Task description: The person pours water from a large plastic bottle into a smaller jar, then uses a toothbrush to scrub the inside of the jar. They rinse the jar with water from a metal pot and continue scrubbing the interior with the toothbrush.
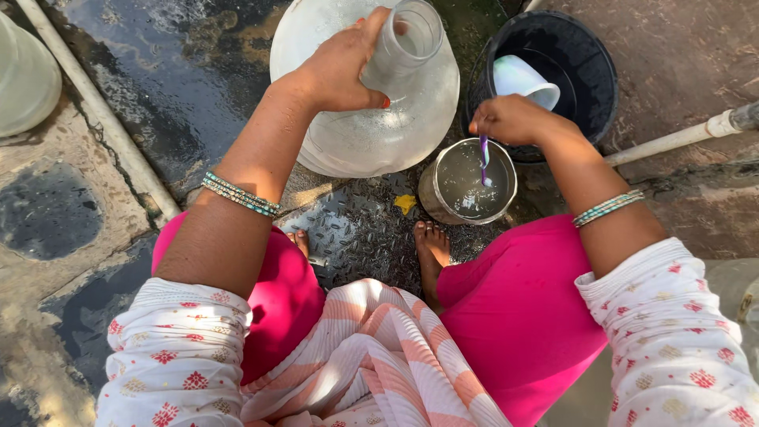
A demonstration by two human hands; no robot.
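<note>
My left hand [341, 67] grips the neck of a large clear plastic water jug [371, 126] that stands on the wet ground in front of me. My right hand [512, 119] holds a thin purple-and-white brush [484, 158], whose lower end dips into a small steel pot [466, 183] with a little water inside. The pot sits just right of the jug, touching or nearly touching it. I squat over them, bare feet close to the pot.
A black bucket [589, 75] with a white mug [522, 79] inside stands behind the pot. White pipes run along the left [95, 103] and right [672, 141]. Another pale container [24, 75] sits at the far left. A yellow leaf [405, 203] lies on the wet floor.
</note>
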